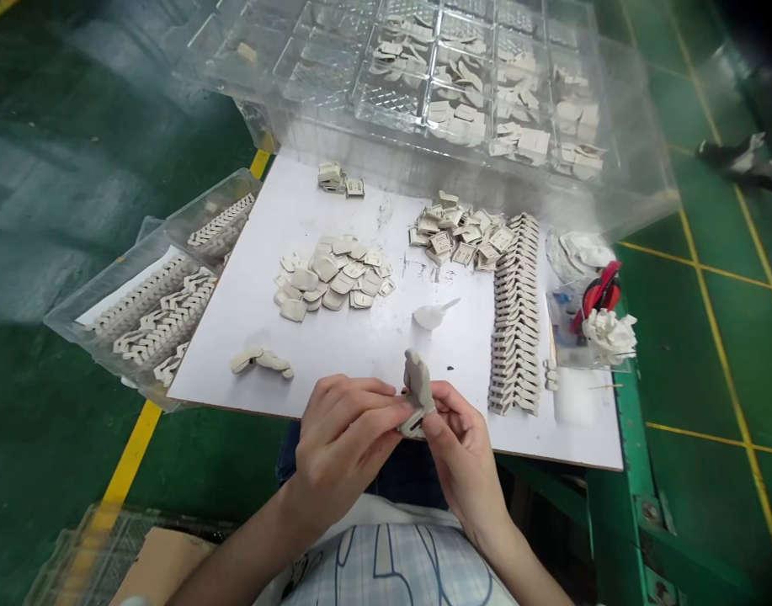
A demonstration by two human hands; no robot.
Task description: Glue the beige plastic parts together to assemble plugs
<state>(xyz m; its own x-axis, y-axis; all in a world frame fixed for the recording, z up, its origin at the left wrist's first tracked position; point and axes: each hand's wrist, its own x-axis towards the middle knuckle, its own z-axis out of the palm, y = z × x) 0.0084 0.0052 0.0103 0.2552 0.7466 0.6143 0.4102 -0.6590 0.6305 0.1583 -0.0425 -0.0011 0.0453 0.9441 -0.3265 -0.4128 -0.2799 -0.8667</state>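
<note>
Both hands meet at the front edge of the white board (pixel 360 353). My left hand (pixel 351 433) has its fingers closed on the left side of a beige plastic part (pixel 418 383), which stands upright. My right hand (pixel 458 438) pinches the same part low on its right side. A dark slot shows near the part's base. Just beyond the hands lies a small white squeeze bottle (pixel 431 315) with a thin nozzle. A joined beige piece (pixel 263 362) rests on the board to the left of my left hand.
Loose beige caps (pixel 335 276) and clips (pixel 455 231) lie in piles. Stacked parts (pixel 515 320) form a column at the right. A clear compartment tray (pixel 386 126) spans the back; a clear bin (pixel 70 316) sits left. Red-handled tool (pixel 598 296) and crumpled tissue (pixel 609 335) lie right.
</note>
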